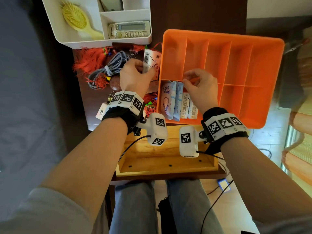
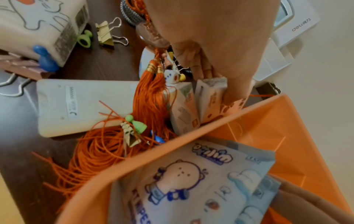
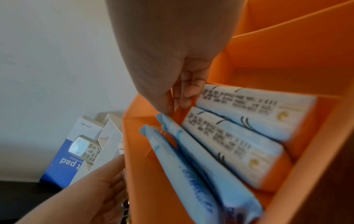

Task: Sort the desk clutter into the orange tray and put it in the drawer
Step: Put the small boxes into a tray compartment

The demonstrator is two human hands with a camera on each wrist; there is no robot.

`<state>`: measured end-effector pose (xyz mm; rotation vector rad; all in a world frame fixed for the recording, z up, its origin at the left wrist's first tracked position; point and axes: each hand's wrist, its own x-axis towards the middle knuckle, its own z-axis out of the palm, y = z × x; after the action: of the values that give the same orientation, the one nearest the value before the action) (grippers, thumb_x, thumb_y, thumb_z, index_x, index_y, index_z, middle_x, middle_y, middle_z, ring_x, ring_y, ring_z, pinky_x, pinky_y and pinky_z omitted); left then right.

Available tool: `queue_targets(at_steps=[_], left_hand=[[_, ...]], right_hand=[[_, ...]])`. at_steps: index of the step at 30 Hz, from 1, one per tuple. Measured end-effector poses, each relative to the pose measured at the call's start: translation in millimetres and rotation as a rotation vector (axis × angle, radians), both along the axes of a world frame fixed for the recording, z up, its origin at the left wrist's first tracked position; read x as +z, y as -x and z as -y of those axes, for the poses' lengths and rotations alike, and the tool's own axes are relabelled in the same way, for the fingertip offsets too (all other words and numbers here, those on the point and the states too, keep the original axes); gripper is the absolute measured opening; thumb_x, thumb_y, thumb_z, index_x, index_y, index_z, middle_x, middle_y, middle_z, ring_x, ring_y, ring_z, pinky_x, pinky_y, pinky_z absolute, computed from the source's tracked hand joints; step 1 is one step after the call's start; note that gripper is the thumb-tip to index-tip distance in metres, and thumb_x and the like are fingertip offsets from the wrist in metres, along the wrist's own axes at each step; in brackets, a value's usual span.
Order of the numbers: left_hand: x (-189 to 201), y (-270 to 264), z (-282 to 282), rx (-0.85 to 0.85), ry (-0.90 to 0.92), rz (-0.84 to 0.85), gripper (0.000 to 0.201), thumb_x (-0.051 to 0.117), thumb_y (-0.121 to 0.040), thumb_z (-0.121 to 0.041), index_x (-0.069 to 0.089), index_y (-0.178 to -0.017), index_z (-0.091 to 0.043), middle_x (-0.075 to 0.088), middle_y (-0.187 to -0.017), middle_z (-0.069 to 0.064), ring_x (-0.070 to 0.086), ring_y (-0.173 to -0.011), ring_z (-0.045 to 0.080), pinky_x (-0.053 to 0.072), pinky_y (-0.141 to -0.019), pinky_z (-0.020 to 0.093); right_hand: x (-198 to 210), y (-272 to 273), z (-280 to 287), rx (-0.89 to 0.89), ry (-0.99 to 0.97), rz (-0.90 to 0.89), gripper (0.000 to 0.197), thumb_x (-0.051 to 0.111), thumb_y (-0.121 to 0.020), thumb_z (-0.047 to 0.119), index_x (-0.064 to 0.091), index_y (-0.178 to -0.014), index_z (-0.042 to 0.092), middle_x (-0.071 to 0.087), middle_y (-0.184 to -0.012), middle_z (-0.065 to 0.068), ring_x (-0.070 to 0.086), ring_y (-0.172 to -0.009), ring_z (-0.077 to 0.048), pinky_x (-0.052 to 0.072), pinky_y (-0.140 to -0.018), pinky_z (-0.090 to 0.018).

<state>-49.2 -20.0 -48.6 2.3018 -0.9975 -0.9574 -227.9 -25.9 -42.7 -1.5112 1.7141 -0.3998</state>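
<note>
— Tray status? Orange tray (image 1: 263, 53) sits on the tabletop (image 1: 87, 105), wipe packs (image 1: 168, 98) filling its near-left compartment.

— My left hand (image 1: 135, 76) pinches a tissue pack (image 1: 150, 59); my right hand (image 1: 200, 86), loosely curled, touches those packs. Tassel threads (image 2: 91, 157) could snag and drag clutter along.

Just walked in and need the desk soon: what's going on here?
A person is sorting desk clutter into an orange tray. Four packs of wipes and tissues already stand in its near-left compartment. The left hand grips another tissue pack beside the tray; the right hand hovers over the filled compartment. Tassels, a cable and clips remain outside.
</note>
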Motion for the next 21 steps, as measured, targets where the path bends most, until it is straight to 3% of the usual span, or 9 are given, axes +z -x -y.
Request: queue_targets(at_steps=[3,8,10,12,14,17,19,21], left_hand=[[6.8,-1.7,-8.3,0.017,0.082,-0.046,0.028,0.071,-0.072,-0.031,0.061,-0.09,-0.012,0.062,-0.081,-0.004,0.055,-0.071,0.007,0.046,-0.068,0.02],[17.0,-6.1,-22.6,0.025,0.2,-0.073,0.03,0.071,-0.074,-0.027,0.059,-0.094,-0.008,0.06,-0.081,-0.006,0.052,-0.067,0.0,0.039,-0.06,0.004],[22.6,-8.1,-28.0,0.043,0.242,-0.153,0.029,0.071,-0.077,-0.026,0.059,-0.095,-0.007,0.058,-0.077,-0.01,0.053,-0.064,-0.005,0.042,-0.062,0.005],[28.3,-9.7,-33.5,0.073,0.268,-0.283,0.031,0.067,-0.082,-0.024,0.058,-0.101,-0.002,0.063,-0.086,-0.004,0.059,-0.069,-0.007,0.048,-0.063,0.01],[32.5,-11.4,-39.5,0.1,0.278,-0.419,0.032,0.062,-0.087,-0.018,0.056,-0.109,0.004,0.066,-0.098,0.009,0.064,-0.079,0.004,0.052,-0.064,0.016],[31.8,-17.0,-51.6,0.098,0.241,-0.588,0.03,0.05,-0.094,-0.014,0.055,-0.115,0.007,0.065,-0.106,0.024,0.065,-0.088,0.025,0.058,-0.072,0.029],[32.1,-19.8,-59.9,0.073,0.19,-0.66,0.036,0.045,-0.093,-0.023,0.057,-0.109,0.007,0.062,-0.103,0.034,0.064,-0.088,0.032,0.058,-0.077,0.04],[36.0,-21.6,-67.0,0.077,0.146,-0.694,0.041,0.041,-0.094,-0.031,0.06,-0.105,0.003,0.064,-0.099,0.031,0.065,-0.09,0.036,0.056,-0.08,0.045]], right_hand=[[3.8,-2.6,-0.7,-0.03,0.061,0.027,0.017,0.061,-0.085,0.008,0.067,-0.1,0.011,0.064,-0.097,0.001,0.051,-0.074,0.006,0.043,-0.069,-0.005],[14.8,-15.6,-4.9,-0.016,0.169,0.125,0.017,0.06,-0.084,0.008,0.066,-0.1,0.013,0.06,-0.093,0.004,0.051,-0.067,0.001,0.044,-0.064,-0.011],[19.9,-24.4,-7.9,0.031,0.165,0.165,0.018,0.061,-0.085,0.01,0.065,-0.102,0.012,0.061,-0.092,0.004,0.051,-0.063,0.004,0.041,-0.061,-0.008],[24.4,-33.5,-11.2,0.074,0.134,0.198,0.021,0.062,-0.086,0.012,0.065,-0.106,0.011,0.063,-0.093,0.004,0.052,-0.066,0.009,0.041,-0.061,-0.006],[29.6,-42.3,-15.5,0.11,0.064,0.222,0.026,0.063,-0.086,0.017,0.063,-0.111,0.01,0.066,-0.097,0.002,0.056,-0.072,0.007,0.044,-0.065,-0.008],[34.9,-52.7,-24.5,0.178,-0.022,0.271,0.038,0.067,-0.082,0.024,0.059,-0.118,0.014,0.067,-0.102,0.001,0.061,-0.072,-0.007,0.05,-0.065,-0.016],[38.1,-58.9,-31.8,0.219,-0.026,0.312,0.051,0.072,-0.078,0.025,0.054,-0.124,0.014,0.066,-0.101,0.002,0.061,-0.072,-0.005,0.05,-0.063,-0.016],[40.8,-65.3,-39.2,0.245,-0.004,0.344,0.055,0.075,-0.075,0.023,0.053,-0.125,0.017,0.067,-0.095,0.002,0.064,-0.073,-0.005,0.05,-0.062,-0.016]])
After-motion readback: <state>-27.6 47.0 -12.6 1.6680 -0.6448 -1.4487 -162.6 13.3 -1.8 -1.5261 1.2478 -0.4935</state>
